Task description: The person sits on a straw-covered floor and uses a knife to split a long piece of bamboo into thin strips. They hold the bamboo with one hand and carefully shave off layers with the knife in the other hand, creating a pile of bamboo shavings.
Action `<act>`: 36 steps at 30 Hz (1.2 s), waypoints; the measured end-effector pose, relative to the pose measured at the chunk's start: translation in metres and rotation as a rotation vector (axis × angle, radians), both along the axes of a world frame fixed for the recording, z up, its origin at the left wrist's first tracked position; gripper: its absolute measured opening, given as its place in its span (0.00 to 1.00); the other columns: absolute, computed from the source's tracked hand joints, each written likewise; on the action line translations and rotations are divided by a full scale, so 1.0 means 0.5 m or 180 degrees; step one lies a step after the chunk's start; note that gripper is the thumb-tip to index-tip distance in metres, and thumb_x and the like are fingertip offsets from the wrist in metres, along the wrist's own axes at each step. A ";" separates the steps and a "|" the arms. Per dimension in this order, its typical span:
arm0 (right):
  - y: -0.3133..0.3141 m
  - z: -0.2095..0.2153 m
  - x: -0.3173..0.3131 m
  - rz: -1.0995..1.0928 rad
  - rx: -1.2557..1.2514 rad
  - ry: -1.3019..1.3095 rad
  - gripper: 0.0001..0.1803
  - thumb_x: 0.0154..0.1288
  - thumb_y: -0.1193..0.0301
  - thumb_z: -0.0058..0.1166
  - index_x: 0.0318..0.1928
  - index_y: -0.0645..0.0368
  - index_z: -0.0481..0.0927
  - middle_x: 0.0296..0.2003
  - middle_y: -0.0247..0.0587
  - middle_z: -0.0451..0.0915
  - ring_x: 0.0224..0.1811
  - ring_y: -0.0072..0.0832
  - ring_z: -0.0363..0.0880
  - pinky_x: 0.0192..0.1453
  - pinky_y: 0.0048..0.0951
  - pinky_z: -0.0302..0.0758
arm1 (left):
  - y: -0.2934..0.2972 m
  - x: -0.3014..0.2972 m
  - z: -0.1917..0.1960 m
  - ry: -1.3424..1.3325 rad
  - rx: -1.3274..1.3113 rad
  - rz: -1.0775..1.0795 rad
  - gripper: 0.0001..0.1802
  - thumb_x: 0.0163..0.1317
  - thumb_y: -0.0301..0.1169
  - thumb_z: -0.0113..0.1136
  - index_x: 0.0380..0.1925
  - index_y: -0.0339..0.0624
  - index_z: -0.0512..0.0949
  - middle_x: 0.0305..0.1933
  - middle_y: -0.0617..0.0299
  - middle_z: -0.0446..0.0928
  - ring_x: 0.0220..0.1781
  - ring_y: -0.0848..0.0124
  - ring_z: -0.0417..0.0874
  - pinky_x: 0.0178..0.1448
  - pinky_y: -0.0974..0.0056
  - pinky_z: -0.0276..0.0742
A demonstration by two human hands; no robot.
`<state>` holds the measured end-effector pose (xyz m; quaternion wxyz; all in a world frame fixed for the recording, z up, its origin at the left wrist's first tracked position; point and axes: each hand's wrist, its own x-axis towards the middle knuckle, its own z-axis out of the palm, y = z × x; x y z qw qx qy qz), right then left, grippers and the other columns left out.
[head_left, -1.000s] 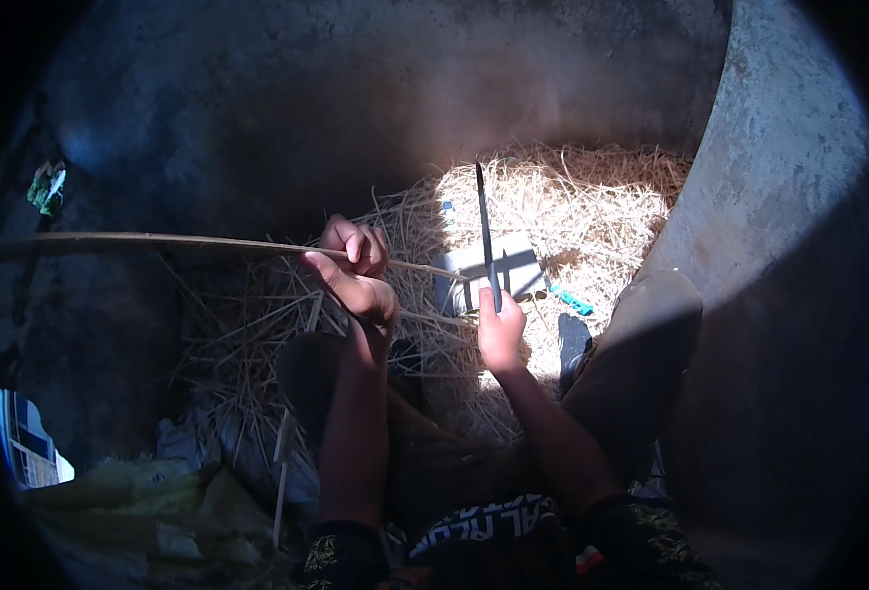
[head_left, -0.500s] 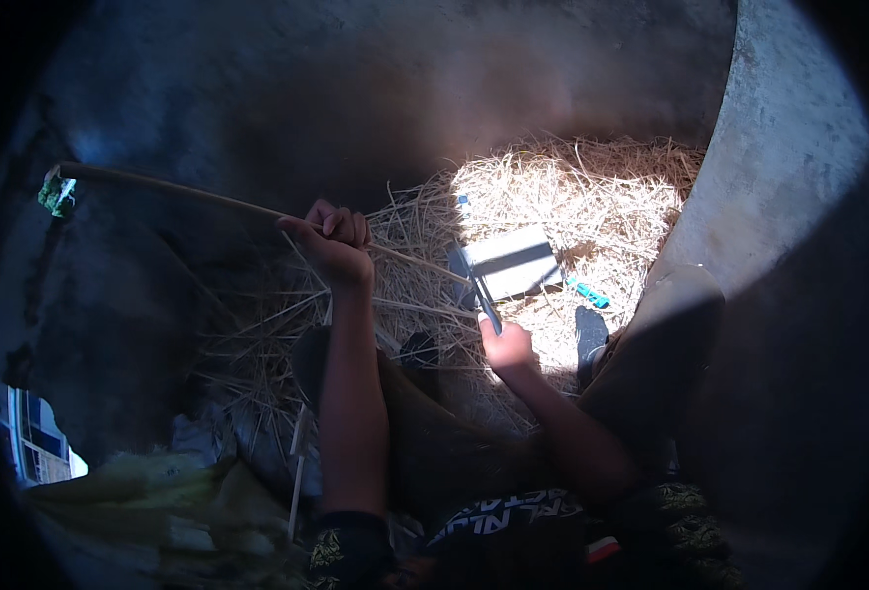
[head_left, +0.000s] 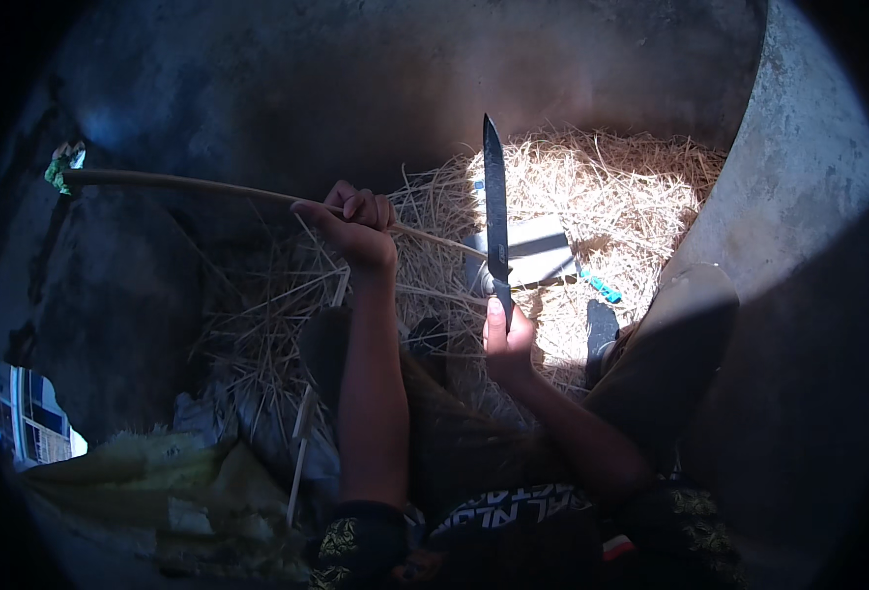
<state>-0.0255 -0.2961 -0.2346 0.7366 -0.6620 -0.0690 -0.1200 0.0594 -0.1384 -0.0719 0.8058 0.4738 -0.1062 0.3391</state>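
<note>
Here's the long, slender, tan wooden-looking stick (head_left: 189, 184), running through the curled left hand (head_left: 356, 221), its right end beside the blade; whether they touch, I can't tell. The right hand (head_left: 508, 339) grips a dark, long-bladed metal knife (head_left: 496, 197), point away from the body, flat side showing. Looks like a pause between strokes of whittling, and the next move seems to call for a steady left grip and the edge turned onto the wood. Beyond the blade, a pale grey rectangular block (head_left: 543, 251) sits amid loose golden straw (head_left: 621, 187).
</note>
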 end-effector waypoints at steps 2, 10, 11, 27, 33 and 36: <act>0.002 -0.080 0.031 -0.0060 -0.0947 0.1182 0.31 0.73 0.53 0.52 0.18 0.64 0.71 0.13 0.37 0.68 0.17 0.26 0.67 0.25 0.37 0.64 | 0.001 0.009 -0.006 0.0034 0.0041 0.0079 0.40 0.58 0.80 0.32 0.15 0.54 0.53 0.10 0.74 0.45 0.11 0.78 0.42 0.18 0.67 0.40; -0.028 0.094 0.013 -0.0255 -0.0156 -0.0113 0.23 0.73 0.56 0.54 0.30 0.65 0.77 0.15 0.42 0.72 0.18 0.26 0.71 0.28 0.34 0.69 | 0.013 -0.008 0.003 0.0028 0.0186 0.0026 0.41 0.56 0.81 0.32 0.14 0.55 0.52 0.10 0.74 0.45 0.11 0.78 0.42 0.19 0.67 0.40; -0.020 0.050 0.011 -0.0427 0.0015 -0.0334 0.22 0.73 0.57 0.54 0.31 0.65 0.77 0.15 0.42 0.72 0.19 0.26 0.71 0.28 0.34 0.69 | 0.007 -0.003 0.006 0.0012 0.0189 -0.0053 0.41 0.55 0.81 0.32 0.14 0.55 0.52 0.10 0.74 0.45 0.12 0.78 0.41 0.19 0.67 0.40; 0.001 -0.096 0.030 0.0123 0.0029 0.1460 0.31 0.77 0.53 0.45 0.20 0.64 0.70 0.14 0.35 0.63 0.21 0.22 0.62 0.29 0.35 0.63 | 0.002 -0.002 0.000 0.0051 0.0252 -0.0026 0.41 0.55 0.82 0.31 0.14 0.55 0.50 0.10 0.74 0.44 0.12 0.78 0.40 0.20 0.67 0.40; -0.043 0.016 0.041 -0.0173 0.0344 -0.0104 0.23 0.78 0.60 0.44 0.26 0.63 0.71 0.15 0.30 0.63 0.21 0.17 0.60 0.26 0.26 0.59 | -0.008 -0.003 0.000 0.0072 0.0192 0.0009 0.41 0.53 0.83 0.32 0.14 0.56 0.49 0.10 0.74 0.43 0.12 0.78 0.42 0.19 0.67 0.43; -0.035 -0.036 0.011 -0.0259 0.0096 -0.0076 0.25 0.77 0.55 0.43 0.29 0.63 0.72 0.16 0.32 0.65 0.19 0.20 0.63 0.25 0.29 0.61 | -0.014 0.009 -0.009 0.0035 0.0103 -0.0039 0.41 0.54 0.82 0.33 0.15 0.56 0.49 0.10 0.74 0.43 0.12 0.78 0.42 0.19 0.68 0.42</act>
